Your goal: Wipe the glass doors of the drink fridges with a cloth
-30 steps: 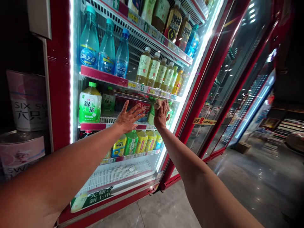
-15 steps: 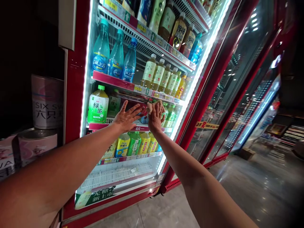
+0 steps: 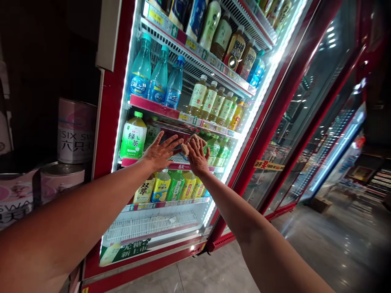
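Observation:
My left hand [image 3: 162, 152] has its fingers spread, palm toward the glass front of a lit drinks fridge, and holds nothing. Just to its right, my right hand [image 3: 198, 156] presses a beige cloth [image 3: 185, 149] toward the same glass; part of the cloth shows past the fingers. Behind the hands is a shelf with a large green tea bottle [image 3: 133, 136] at its left end and green-labelled bottles [image 3: 224, 152] at its right. Between them, my hands hide part of that row. On the shelf below stands a yellow and blue bottle [image 3: 160, 186] among others.
Pink tins [image 3: 76, 132] are stacked left of the red fridge frame [image 3: 107, 122]. Blue bottles [image 3: 140, 75] fill the left of a higher shelf. A white wire rack [image 3: 149, 225] lies at the bottom. To the right are more red-framed fridges [image 3: 276, 150] and a shiny floor [image 3: 308, 244].
My right hand has slid the cloth left and slightly down, closer to my left hand. My left hand keeps its spread pose. The fridge sits a little further right in view.

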### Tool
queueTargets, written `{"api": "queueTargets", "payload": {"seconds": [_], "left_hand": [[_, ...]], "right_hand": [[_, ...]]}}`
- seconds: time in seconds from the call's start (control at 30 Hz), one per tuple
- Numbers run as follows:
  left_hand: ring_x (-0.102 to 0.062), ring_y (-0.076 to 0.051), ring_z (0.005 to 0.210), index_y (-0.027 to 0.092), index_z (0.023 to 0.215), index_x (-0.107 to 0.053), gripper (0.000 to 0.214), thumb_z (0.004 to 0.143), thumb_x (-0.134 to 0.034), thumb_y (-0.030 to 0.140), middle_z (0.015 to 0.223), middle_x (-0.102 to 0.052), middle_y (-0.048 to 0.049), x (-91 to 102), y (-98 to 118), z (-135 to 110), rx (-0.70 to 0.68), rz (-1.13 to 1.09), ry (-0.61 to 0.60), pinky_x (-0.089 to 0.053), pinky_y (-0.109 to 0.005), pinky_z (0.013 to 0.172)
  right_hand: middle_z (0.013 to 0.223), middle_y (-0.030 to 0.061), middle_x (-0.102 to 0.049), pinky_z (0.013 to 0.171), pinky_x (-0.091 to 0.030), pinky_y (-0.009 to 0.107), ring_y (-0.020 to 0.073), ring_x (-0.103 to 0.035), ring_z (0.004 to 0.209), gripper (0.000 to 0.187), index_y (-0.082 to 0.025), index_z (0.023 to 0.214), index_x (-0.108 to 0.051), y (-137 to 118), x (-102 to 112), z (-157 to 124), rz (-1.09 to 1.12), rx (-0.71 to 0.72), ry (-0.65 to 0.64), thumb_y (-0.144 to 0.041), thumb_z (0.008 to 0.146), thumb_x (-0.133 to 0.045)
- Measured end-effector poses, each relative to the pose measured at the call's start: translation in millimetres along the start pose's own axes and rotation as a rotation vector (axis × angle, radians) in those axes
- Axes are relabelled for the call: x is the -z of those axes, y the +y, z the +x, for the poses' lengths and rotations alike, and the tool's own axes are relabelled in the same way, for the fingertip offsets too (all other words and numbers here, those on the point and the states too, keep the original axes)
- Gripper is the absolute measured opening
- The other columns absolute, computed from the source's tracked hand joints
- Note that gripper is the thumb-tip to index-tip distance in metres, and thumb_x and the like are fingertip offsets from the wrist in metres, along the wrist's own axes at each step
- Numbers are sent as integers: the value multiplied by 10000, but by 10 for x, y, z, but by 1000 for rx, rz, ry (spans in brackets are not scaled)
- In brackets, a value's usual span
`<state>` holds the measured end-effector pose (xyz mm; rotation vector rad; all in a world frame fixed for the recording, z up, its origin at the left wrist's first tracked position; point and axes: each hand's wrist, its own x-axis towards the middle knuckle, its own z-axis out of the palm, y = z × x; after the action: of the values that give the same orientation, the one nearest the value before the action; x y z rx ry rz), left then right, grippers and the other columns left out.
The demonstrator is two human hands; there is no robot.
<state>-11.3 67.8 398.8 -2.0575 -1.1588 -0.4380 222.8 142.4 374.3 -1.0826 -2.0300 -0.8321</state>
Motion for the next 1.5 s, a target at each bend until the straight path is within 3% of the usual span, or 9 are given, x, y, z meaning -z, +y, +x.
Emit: {"api": "queueTargets", "payload": {"seconds": [0.2,0.4,0.57,0.77,0.9,0.97,1.17,1.37,1.5], "left_hand": [[-4,-248,1638,405,1612,-327,644,1001,-523,453,1748,-119,60,2,-46,-96,32,0,-3,159,-633,1274],[32,-284,1635,375,1609,-347,672,977,-564,440,1751,-93,56,-33,-134,-245,57,20,13,155,-685,1255],[38,-262,1635,404,1627,-270,693,989,-533,462,1750,-104,66,-56,-185,-327,77,-8,38,128,-661,1277],[63,-268,1631,405,1617,-304,676,985,-542,446,1752,-105,69,-10,-224,-412,77,4,36,168,-657,1261],[44,-244,1633,419,1624,-274,673,1002,-529,448,1749,-114,59,38,-263,-468,98,-10,14,212,-638,1243],[21,-241,1635,412,1619,-297,651,1009,-520,443,1747,-123,54,75,-277,-499,106,-15,5,213,-630,1245],[5,-227,1635,372,1605,-355,621,1008,-521,405,1745,-98,51,125,-313,-588,110,-27,-15,215,-601,1254],[8,-228,1635,433,1617,-267,659,1010,-523,427,1742,-130,58,93,-363,-634,142,-50,-9,186,-624,1265],[19,-279,1633,449,1588,-345,657,977,-586,425,1746,-134,71,122,-389,-696,149,-44,1,138,-645,1279]], "right_hand": [[1757,55,-212,1268,-89,675,284,-114,1636,585,-345,1668,-207,-39,18,102,8,-157,147,-348,1089,-286],[1715,-17,-340,1282,-43,643,263,-119,1637,529,-429,1600,-370,-134,67,65,-49,156,-18,-353,1078,-398],[1751,10,-236,1276,-75,658,266,-102,1639,544,-369,1635,-313,-167,128,181,-40,-79,59,-343,1092,-311],[1708,-34,-351,1291,30,625,235,-64,1644,520,-422,1595,-379,-275,110,157,-17,221,-47,-350,1081,-386],[1738,19,-279,1281,-12,658,248,-61,1644,531,-347,1625,-340,-313,135,261,26,0,36,-333,1095,-303],[1747,25,-250,1283,-29,652,253,-39,1646,538,-331,1633,-327,-382,130,279,19,-26,47,-327,1096,-288],[1705,-28,-356,1284,59,634,241,-90,1641,511,-419,1593,-383,-479,165,247,-9,256,-74,-359,1086,-370],[1753,9,-226,1282,-16,655,247,8,1647,557,-341,1654,-260,-568,178,421,34,-14,77,-331,1097,-267],[1711,-50,-339,1290,47,630,240,-55,1644,520,-413,1607,-356,-645,200,354,-4,241,-57,-355,1090,-346]]}}
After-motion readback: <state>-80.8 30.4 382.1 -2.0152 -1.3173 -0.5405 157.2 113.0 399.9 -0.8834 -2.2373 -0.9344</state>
